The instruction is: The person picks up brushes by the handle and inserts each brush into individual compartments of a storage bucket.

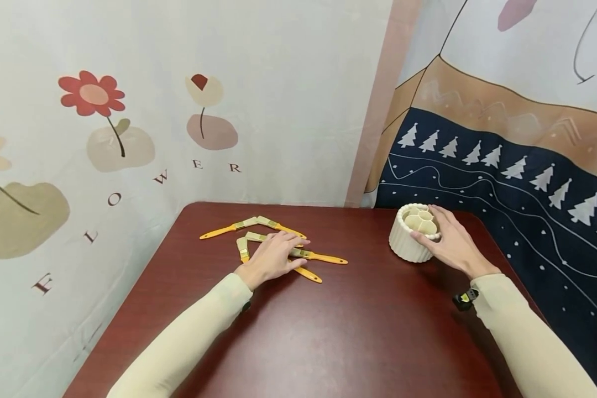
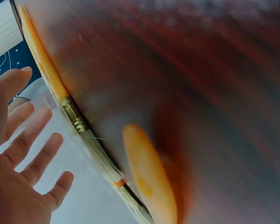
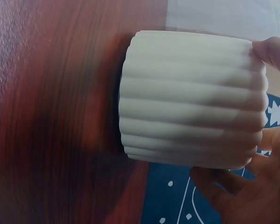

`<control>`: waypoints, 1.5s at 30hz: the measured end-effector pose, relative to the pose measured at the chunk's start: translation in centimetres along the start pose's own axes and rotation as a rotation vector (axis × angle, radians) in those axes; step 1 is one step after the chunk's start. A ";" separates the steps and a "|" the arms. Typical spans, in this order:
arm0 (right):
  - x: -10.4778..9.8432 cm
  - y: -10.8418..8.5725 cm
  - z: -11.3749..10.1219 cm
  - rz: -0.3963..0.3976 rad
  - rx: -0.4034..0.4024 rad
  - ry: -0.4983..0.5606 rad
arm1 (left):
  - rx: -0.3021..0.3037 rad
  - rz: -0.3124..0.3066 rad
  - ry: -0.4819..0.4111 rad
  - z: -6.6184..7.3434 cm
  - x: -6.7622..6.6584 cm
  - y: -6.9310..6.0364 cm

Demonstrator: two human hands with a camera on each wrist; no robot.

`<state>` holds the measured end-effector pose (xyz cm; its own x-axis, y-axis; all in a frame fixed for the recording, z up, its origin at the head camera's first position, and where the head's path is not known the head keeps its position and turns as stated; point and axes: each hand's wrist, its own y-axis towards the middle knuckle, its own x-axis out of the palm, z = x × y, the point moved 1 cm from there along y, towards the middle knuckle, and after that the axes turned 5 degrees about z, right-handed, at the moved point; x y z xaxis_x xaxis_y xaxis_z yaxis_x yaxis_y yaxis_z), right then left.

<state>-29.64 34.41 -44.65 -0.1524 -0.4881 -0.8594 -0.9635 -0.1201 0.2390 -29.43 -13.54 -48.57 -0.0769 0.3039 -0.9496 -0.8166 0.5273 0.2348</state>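
Observation:
Several paintbrushes with yellow handles and pale bristles lie scattered on the table, among them one brush (image 1: 327, 258) pointing right and another (image 1: 224, 231) farther back. Over the middle of them my left hand (image 1: 273, 255) is spread, hiding parts of some. In the left wrist view its fingers are apart with nothing between them, close to a brush (image 2: 44, 58); a blurred yellow handle (image 2: 149, 177) is nearer the camera. At the right, my right hand (image 1: 453, 237) grips the rim of a cream ribbed pot (image 1: 408, 243) with round compartments inside. The pot stands upright.
The dark red wooden table (image 1: 328, 331) has rounded back corners. A pale curtain (image 1: 288, 110) with printed flowers hangs behind it, and a navy cloth (image 1: 477, 166) with white trees hangs along the right edge, close to the pot.

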 end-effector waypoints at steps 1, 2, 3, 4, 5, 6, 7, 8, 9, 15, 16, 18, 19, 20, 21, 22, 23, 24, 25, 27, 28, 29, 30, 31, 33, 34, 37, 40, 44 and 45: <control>0.0 0.0 -0.2 0.001 -0.005 0.003 | 0.004 0.002 0.001 -0.1 0.0 0.1; 0.1 0.0 -0.4 0.004 -0.009 0.005 | 0.008 0.001 0.002 -0.1 0.0 0.2; 0.2 0.0 -0.6 0.005 -0.012 0.007 | 0.012 0.002 0.003 -0.2 0.0 0.3; 0.3 0.0 -0.7 0.005 -0.015 0.010 | 0.017 0.005 0.004 -0.2 0.0 0.4; 0.4 0.0 -0.9 0.004 -0.016 0.012 | 0.020 0.006 0.007 -0.3 -0.1 0.5; 0.4 0.0 -1.1 0.005 -0.019 0.014 | 0.022 0.005 0.008 -0.4 -0.1 0.6; 0.5 -0.1 -1.3 0.005 -0.023 0.016 | 0.022 0.004 0.007 -0.4 -0.1 0.7; 0.7 -0.1 -1.5 0.004 -0.027 0.017 | 0.021 0.002 0.008 -0.5 -0.1 0.8; 0.8 -0.2 -1.7 0.002 -0.030 0.017 | 0.020 0.001 0.010 -0.5 -0.1 0.8; 1.3 -0.6 -2.7 -0.013 -0.044 0.021 | 0.011 -0.019 0.015 -0.7 0.0 0.8; 1.4 -0.7 -2.9 -0.016 -0.045 0.022 | 0.009 -0.023 0.016 -0.7 0.1 0.8; 1.5 -0.8 -3.3 -0.015 -0.054 0.021 | 0.006 -0.030 0.018 -0.7 0.1 0.9; 1.6 -0.8 -3.5 -0.015 -0.057 0.021 | 0.005 -0.032 0.017 -0.7 0.1 0.9; 1.7 -0.9 -3.6 -0.012 -0.063 0.019 | 0.005 -0.033 0.017 -0.7 0.1 0.9; 1.7 -1.0 -3.9 -0.013 -0.070 0.019 | 0.005 -0.034 0.017 -0.7 0.0 1.0; 1.8 -1.1 -4.0 -0.013 -0.079 0.018 | 0.006 -0.035 0.018 -0.7 0.0 1.0; 1.9 -1.2 -4.2 -0.014 -0.090 0.017 | 0.007 -0.038 0.017 -0.7 0.0 1.1; 1.9 -1.2 -4.5 -0.016 -0.098 0.018 | 0.009 -0.039 0.017 -0.7 0.0 1.1; 1.9 -1.3 -4.7 -0.019 -0.108 0.022 | 0.011 -0.039 0.018 -0.7 -0.1 1.1; 2.0 -1.5 -5.1 -0.026 -0.127 0.027 | 0.015 -0.040 0.022 -0.6 -0.2 1.2; 2.0 -1.5 -5.3 -0.031 -0.133 0.029 | 0.016 -0.041 0.023 -0.6 -0.2 1.3; 2.0 -1.6 -5.4 -0.036 -0.138 0.031 | 0.018 -0.040 0.022 -0.6 -0.3 1.3; 2.1 -1.7 -5.6 -0.038 -0.145 0.034 | 0.019 -0.039 0.022 -0.6 -0.3 1.3; 2.1 -1.7 -5.8 -0.039 -0.154 0.037 | 0.020 -0.038 0.022 -0.6 -0.3 1.3; 2.4 -1.9 -6.2 -0.041 -0.166 0.041 | 0.022 -0.033 0.020 -0.6 -0.3 1.3; 2.6 -2.0 -6.4 -0.040 -0.172 0.045 | 0.022 -0.031 0.020 -0.6 -0.4 1.2; 3.0 -2.3 -7.0 -0.042 -0.184 0.054 | 0.024 -0.025 0.016 -0.7 -0.3 1.0; 3.3 -2.5 -7.7 -0.050 -0.180 0.065 | 0.025 -0.021 0.015 -0.8 -0.4 0.9; 3.7 -2.7 -8.6 -0.060 -0.188 0.080 | 0.019 -0.015 0.017 -0.9 -0.5 0.8; 3.7 -2.8 -8.8 -0.063 -0.193 0.082 | 0.017 -0.014 0.017 -0.9 -0.5 0.8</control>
<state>-25.62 25.31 -44.55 -0.0671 -0.5425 -0.8374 -0.9095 -0.3118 0.2748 -30.56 -13.95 -48.06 -0.0758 0.2830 -0.9561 -0.8075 0.5451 0.2254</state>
